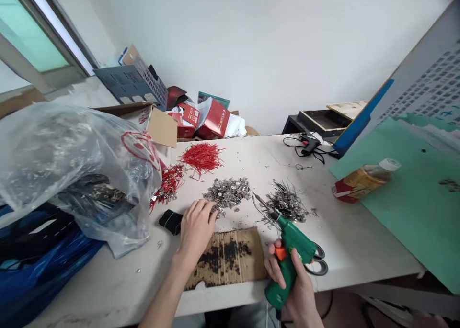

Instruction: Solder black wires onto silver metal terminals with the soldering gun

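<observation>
My right hand [293,282] is closed round the grip of a green soldering gun [289,254] with an orange trigger; its metal tip points up and left toward a heap of thin metal pins [285,203]. My left hand [196,227] lies palm down with its fingers curled at the near edge of a pile of small shiny metal pieces [228,191]; whether the fingers pinch a piece is hidden. Between the hands lies a scorched piece of cardboard [230,256].
A bundle of red wires [201,156] lies further back, more red wires with metal ends [168,182] to the left. A big clear plastic bag [68,170] fills the left. Scissors [318,261], a black glue gun [309,145], a lying bottle [364,179] and a green board [413,198] are right.
</observation>
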The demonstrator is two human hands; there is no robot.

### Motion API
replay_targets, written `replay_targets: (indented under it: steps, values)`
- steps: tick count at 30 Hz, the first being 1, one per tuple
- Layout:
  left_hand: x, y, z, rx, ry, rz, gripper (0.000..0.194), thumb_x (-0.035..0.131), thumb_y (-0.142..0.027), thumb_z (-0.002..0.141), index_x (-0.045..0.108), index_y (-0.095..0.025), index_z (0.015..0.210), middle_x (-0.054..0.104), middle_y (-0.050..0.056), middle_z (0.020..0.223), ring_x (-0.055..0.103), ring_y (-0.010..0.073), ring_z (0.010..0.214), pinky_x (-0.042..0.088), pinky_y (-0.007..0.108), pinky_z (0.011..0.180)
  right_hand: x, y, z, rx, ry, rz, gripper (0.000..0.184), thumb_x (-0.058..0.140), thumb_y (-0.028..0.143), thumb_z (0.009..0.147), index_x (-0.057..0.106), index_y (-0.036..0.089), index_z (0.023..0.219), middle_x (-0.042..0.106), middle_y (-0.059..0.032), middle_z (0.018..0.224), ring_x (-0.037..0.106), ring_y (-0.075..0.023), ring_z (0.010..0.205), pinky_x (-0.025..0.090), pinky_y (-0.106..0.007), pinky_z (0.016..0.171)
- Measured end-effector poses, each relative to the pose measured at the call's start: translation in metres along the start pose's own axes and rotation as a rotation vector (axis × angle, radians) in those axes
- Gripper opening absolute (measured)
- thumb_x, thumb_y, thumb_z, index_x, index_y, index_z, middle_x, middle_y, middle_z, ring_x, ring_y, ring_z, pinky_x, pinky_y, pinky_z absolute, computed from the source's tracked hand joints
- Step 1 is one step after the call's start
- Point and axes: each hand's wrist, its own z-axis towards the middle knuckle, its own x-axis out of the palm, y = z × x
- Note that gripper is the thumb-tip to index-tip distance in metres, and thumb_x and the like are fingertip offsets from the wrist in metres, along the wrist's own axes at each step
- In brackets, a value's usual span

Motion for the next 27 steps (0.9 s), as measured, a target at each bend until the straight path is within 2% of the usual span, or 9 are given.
replay_targets:
  steps: [4, 9, 12, 15, 22, 27]
  values:
    - [0.007, 0.001, -0.006, -0.016, 0.011, 0.002, 0.016, 0.056, -0.017, 0.097, 0.071, -0.021, 0.095, 0.069, 0.005, 0.096, 0.062, 0.0223, 0.092, 0.048, 0.035, 0.085, -0.010, 0.002, 0.000, 0.096, -0.004, 0.014, 0.026, 0.061, 0.045, 0.093, 0.069, 0.021, 0.097, 0.066, -0.0039, 0.088, 0.023, -0.0017, 0.040, 0.043, -0.027, 0.052]
    - [0.009, -0.001, -0.014, -0.061, 0.026, -0.035, 0.015, 0.058, -0.013, 0.095, 0.071, -0.019, 0.100, 0.070, 0.006, 0.100, 0.063, 0.0215, 0.095, 0.050, 0.034, 0.086, -0.022, 0.003, 0.000, 0.169, -0.073, 0.069, 0.021, 0.061, 0.043, 0.094, 0.068, 0.024, 0.100, 0.063, 0.0000, 0.086, 0.016, -0.0027, 0.042, 0.053, -0.028, 0.066]
    - [0.007, -0.002, -0.018, -0.073, 0.039, -0.079, 0.018, 0.057, -0.010, 0.095, 0.072, -0.019, 0.098, 0.071, 0.005, 0.098, 0.065, 0.0198, 0.091, 0.051, 0.033, 0.085, -0.017, 0.006, -0.003, 0.171, -0.118, 0.104, 0.020, 0.061, 0.040, 0.093, 0.067, 0.022, 0.100, 0.059, 0.0008, 0.085, 0.011, -0.0035, 0.044, 0.052, -0.025, 0.061]
    - [0.006, -0.001, -0.022, -0.083, 0.028, -0.128, 0.018, 0.058, -0.010, 0.095, 0.073, -0.020, 0.095, 0.072, 0.004, 0.096, 0.067, 0.0179, 0.086, 0.052, 0.031, 0.082, -0.007, 0.009, -0.005, 0.153, -0.111, 0.117, 0.020, 0.061, 0.040, 0.093, 0.066, 0.021, 0.099, 0.056, 0.0013, 0.084, 0.008, -0.0043, 0.047, 0.046, -0.022, 0.053]
    - [0.001, 0.007, -0.029, -0.115, -0.023, -0.194, 0.014, 0.061, -0.014, 0.096, 0.070, -0.018, 0.105, 0.073, 0.003, 0.095, 0.068, 0.0162, 0.083, 0.052, 0.029, 0.081, 0.000, 0.010, -0.002, 0.125, -0.046, 0.134, 0.019, 0.061, 0.037, 0.094, 0.066, 0.019, 0.098, 0.055, 0.0014, 0.083, 0.009, -0.0037, 0.047, 0.043, -0.022, 0.054]
    - [0.000, 0.007, -0.031, -0.087, 0.030, -0.146, 0.017, 0.069, -0.013, 0.089, 0.071, -0.019, 0.105, 0.072, 0.005, 0.100, 0.066, 0.0225, 0.095, 0.052, 0.036, 0.088, -0.002, 0.008, -0.001, 0.088, -0.028, 0.133, 0.020, 0.059, 0.037, 0.095, 0.066, 0.019, 0.098, 0.056, 0.0009, 0.083, 0.011, -0.0038, 0.047, 0.042, -0.023, 0.053]
